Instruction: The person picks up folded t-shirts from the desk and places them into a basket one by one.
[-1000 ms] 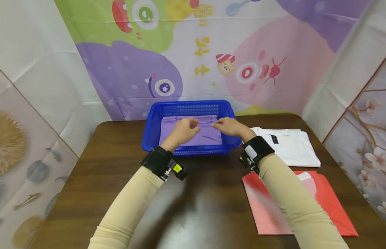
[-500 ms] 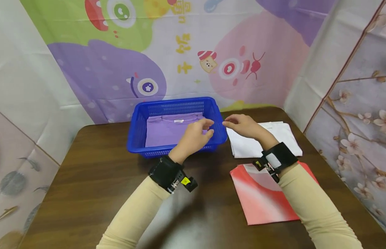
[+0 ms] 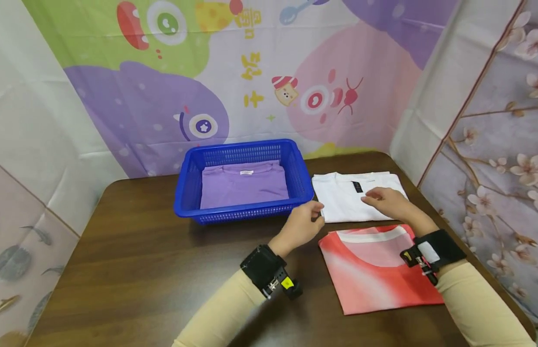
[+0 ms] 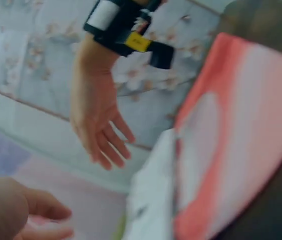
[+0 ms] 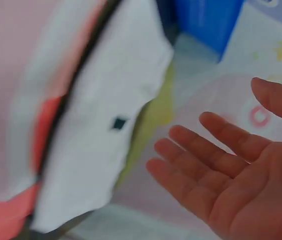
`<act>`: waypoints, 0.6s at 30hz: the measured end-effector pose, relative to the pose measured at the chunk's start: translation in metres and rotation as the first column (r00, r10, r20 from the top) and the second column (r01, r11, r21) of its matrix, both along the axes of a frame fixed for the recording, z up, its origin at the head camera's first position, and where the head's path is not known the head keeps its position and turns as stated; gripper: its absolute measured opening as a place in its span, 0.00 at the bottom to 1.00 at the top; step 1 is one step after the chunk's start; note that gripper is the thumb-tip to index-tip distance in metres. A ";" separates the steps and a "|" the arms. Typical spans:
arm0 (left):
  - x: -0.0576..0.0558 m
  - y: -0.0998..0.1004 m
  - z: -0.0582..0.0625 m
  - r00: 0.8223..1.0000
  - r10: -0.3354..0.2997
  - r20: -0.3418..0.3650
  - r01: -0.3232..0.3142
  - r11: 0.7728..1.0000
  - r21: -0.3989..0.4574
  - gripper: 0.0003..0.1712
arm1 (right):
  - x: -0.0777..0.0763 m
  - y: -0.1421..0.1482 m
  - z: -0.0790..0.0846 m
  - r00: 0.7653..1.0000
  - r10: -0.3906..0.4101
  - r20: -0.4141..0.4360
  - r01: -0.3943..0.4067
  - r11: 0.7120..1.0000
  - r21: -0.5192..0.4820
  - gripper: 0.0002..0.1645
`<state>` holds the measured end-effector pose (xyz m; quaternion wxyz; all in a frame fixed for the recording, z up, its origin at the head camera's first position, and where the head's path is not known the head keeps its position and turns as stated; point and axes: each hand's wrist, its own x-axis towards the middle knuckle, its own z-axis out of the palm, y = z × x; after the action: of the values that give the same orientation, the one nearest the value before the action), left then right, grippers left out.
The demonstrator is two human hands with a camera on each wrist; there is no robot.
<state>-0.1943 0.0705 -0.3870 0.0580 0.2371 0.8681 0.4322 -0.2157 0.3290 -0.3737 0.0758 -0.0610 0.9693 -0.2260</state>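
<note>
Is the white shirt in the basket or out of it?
Out. The white shirt lies folded on the table, beside the blue basket and outside its walls; the right hand, fingers open, isn't gripping it.

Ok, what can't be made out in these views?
Head: any lettering on the white label of the purple shirt, too small.
Head: any lettering on the black label of the white shirt, too small; right wrist: blurred.
Head: most of the floor of the blue basket, hidden under the purple shirt.
Head: near side of the table, cut off by the bottom edge.
</note>
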 end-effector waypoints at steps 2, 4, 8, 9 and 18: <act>0.006 0.005 -0.015 0.997 0.042 0.069 -0.040 0.998 -0.039 0.20 | 0.006 0.017 -0.010 0.998 -0.035 0.049 0.034 0.999 0.021 0.33; 0.012 0.009 -0.029 0.982 0.093 0.163 -0.084 0.994 -0.063 0.21 | 0.011 0.034 -0.021 0.993 -0.069 0.091 0.065 0.997 0.039 0.33; 0.019 0.014 -0.050 0.926 0.167 0.338 -0.163 0.986 -0.042 0.24 | 0.023 0.063 -0.042 0.983 -0.134 0.123 0.124 0.989 0.082 0.33; 0.021 0.015 -0.053 0.911 0.176 0.373 -0.179 0.984 -0.026 0.25 | 0.026 0.069 -0.046 0.981 -0.150 0.125 0.138 0.986 0.093 0.33; 0.028 0.024 -0.063 0.730 0.121 0.673 -0.287 0.947 0.142 0.32 | 0.046 0.094 -0.062 0.905 -0.372 0.208 0.354 0.928 0.120 0.41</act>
<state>-0.1659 0.0947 -0.4498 0.2819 -0.0219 0.7552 0.5914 -0.1701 0.4230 -0.4357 0.1448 0.1496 0.9568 -0.2027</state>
